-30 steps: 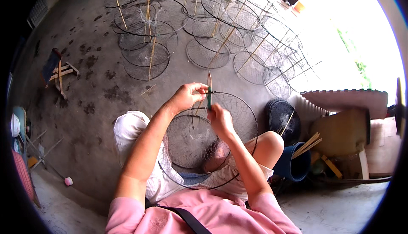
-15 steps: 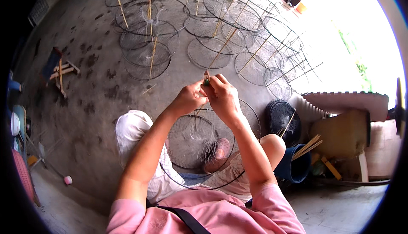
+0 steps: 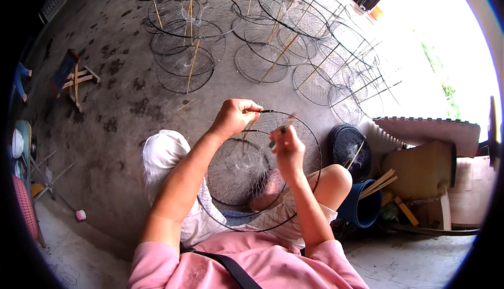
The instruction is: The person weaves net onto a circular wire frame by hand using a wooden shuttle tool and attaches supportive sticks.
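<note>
Over my lap lies a round net trap with a black wire hoop (image 3: 321,155), a smaller ring and fine mesh below it. My left hand (image 3: 235,117) pinches the hoop's far edge between thumb and fingertips. Nearer and to the right, my right hand (image 3: 289,150) is closed around a small green-handled tool (image 3: 284,129) with a brownish tip, blurred by motion; its exact kind cannot be made out. The right hand is above the mesh, apart from the left. A thin stick (image 3: 248,131) shows inside the trap, partly hidden by my left hand.
Several similar net traps (image 3: 262,63) with sticks stand on the concrete floor ahead. At right are a blue bucket (image 3: 359,205) of sticks, a stack of black netted rings (image 3: 341,145) and leaning boards (image 3: 420,166). A folding stool (image 3: 77,82) is at left.
My right hand has pulled away from the left, toward me and to the right, carrying the green-handled tool. My left hand has shifted slightly and remains at the hoop's far edge.
</note>
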`<action>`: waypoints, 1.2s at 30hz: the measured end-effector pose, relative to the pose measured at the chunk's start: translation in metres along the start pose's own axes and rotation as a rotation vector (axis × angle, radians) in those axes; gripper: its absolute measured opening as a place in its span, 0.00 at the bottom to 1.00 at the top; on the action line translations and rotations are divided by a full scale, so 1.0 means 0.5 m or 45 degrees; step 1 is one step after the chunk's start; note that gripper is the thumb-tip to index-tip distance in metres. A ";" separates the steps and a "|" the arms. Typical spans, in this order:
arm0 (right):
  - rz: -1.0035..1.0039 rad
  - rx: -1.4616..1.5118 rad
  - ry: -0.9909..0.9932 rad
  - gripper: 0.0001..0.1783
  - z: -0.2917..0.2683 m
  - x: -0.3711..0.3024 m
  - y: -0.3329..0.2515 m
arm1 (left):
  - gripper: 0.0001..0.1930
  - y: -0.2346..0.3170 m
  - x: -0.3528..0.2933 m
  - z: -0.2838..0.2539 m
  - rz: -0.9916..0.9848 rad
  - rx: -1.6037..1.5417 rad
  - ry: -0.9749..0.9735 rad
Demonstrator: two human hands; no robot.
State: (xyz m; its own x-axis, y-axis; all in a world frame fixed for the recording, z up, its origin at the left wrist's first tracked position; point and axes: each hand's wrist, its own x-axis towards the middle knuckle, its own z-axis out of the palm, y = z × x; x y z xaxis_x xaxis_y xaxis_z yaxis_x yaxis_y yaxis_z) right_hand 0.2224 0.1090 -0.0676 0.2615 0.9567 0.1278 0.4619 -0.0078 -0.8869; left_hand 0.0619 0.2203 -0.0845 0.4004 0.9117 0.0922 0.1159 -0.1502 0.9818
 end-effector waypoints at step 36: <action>-0.958 -0.090 -0.240 0.05 0.019 -0.132 -0.072 | 0.07 -0.010 0.016 0.005 0.006 0.143 0.118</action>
State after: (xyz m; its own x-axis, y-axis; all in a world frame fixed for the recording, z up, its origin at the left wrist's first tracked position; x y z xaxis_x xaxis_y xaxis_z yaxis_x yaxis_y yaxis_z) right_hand 0.1804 0.0492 -0.0484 -0.2891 0.7453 0.6008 0.5124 0.6506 -0.5605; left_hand 0.0670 0.2275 -0.0891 0.3157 0.9417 0.1167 0.2173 -0.1914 0.9572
